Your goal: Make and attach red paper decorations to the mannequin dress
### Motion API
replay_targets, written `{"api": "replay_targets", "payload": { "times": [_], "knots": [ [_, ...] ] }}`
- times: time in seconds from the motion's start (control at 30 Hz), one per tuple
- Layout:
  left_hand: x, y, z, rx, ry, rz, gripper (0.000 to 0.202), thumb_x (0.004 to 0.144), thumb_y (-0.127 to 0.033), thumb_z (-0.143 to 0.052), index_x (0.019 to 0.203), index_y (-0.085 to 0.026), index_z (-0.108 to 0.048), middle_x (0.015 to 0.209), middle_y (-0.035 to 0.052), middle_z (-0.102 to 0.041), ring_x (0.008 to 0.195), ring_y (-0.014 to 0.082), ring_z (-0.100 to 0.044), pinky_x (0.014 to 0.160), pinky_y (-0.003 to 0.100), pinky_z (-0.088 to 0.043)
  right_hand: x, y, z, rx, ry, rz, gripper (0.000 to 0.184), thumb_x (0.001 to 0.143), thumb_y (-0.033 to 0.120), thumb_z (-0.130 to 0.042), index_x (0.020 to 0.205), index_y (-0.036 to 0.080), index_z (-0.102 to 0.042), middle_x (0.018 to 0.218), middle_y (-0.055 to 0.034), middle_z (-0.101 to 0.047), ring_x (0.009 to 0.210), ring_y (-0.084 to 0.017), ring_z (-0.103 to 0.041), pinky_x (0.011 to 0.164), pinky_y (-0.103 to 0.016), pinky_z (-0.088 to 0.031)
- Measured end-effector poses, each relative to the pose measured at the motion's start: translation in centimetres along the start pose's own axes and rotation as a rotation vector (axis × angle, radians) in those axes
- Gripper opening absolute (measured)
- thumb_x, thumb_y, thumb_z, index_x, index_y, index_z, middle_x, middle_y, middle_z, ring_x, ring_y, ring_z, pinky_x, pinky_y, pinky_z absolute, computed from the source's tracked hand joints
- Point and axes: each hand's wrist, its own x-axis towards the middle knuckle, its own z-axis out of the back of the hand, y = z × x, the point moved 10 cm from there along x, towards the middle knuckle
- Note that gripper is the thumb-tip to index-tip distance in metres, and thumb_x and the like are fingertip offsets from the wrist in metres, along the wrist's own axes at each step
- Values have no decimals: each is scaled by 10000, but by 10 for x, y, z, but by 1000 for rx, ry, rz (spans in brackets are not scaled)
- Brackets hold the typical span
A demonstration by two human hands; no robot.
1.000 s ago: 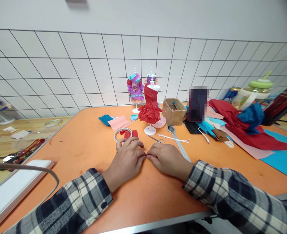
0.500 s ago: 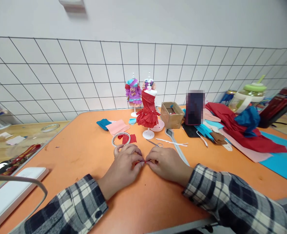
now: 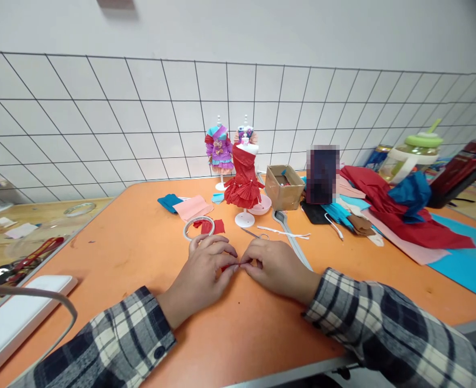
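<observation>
My left hand [image 3: 207,269] and my right hand [image 3: 276,264] rest together on the orange table [image 3: 132,253], fingertips pinched on a small red paper piece [image 3: 227,266] that barely shows between them. Just beyond the hands lie a roll of clear tape [image 3: 198,227], red paper scraps [image 3: 212,226] and small scissors [image 3: 256,234]. Farther back stands a small mannequin in a red paper dress [image 3: 243,178], with a purple-dressed mannequin [image 3: 219,151] behind it.
A small cardboard box [image 3: 284,187], a dark phone [image 3: 322,173], a white strip [image 3: 287,233] and piles of red, pink and blue paper [image 3: 403,215] fill the right side. A green-lidded bottle [image 3: 411,156] stands far right. A white lamp base [image 3: 15,318] sits at the left edge.
Both hands stay pinched together at the same spot; the fingers shifted slightly and a bit of red paper now shows between them. The view moved a little.
</observation>
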Motion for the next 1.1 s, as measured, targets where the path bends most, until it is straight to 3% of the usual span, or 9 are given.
{"api": "replay_targets", "payload": {
  "times": [0.1, 0.23, 0.37, 0.6, 0.83, 0.97, 1.1],
  "knots": [
    [-1, 3, 2, -29, -26, -4, 191, 892, -189, -534, 869, -235, -718, 944, 15, -721, 1057, 238, -570, 974, 476, -372, 2, -25, 16, 8, 31, -20, 145, 883, 269, -610, 958, 223, -725, 935, -17, -698, 876, -149, -610, 750, -250, -398],
    [-2, 14, 4, -137, -88, 35, 165, 880, -172, -549, 850, -191, -711, 936, 50, -707, 959, 207, -606, 897, 399, -465, -6, -100, 59, -225, -49, -273, 132, 849, 296, -632, 888, 222, -734, 952, -40, -663, 849, -166, -599, 719, -264, -387],
    [-1, 21, 4, -221, -116, 73, 165, 873, -159, -548, 832, -181, -705, 948, 60, -700, 929, 192, -629, 865, 369, -499, -15, -140, 55, -339, 100, -340, 147, 834, 284, -607, 858, 239, -745, 930, -40, -678, 832, -178, -609, 659, -271, -359],
    [-2, 21, 0, -267, -96, 107, 158, 859, -163, -557, 817, -186, -708, 926, 55, -701, 902, 188, -643, 857, 358, -506, -12, -135, 40, -429, 124, -379, 168, 844, 309, -570, 879, 257, -726, 963, -29, -709, 870, -200, -620, 611, -274, -319],
    [-1, 25, 0, -283, -91, 164, 158, 839, -184, -552, 790, -197, -702, 928, 49, -713, 912, 195, -652, 864, 351, -497, -8, -126, 40, -429, 79, -315, 138, 822, 220, -542, 817, 181, -674, 900, -60, -684, 780, -178, -601, 583, -272, -291],
    [-5, 39, -7, -364, -79, 292, 130, 801, -185, -555, 777, -206, -682, 907, 26, -733, 941, 200, -667, 866, 322, -494, -5, -112, 44, -92, -76, -316, 127, 794, 216, -581, 823, 174, -697, 889, -54, -672, 774, -162, -586, 636, -254, -359],
    [-10, 53, -20, -505, -55, 462, 151, 824, -247, -544, 819, -205, -689, 851, 16, -750, 831, 183, -690, 784, 286, -515, -1, -81, 17, 426, -123, -334, 174, 772, 317, -652, 816, 174, -742, 858, -53, -694, 775, -169, -603, 698, -268, -428]
  ]
}}
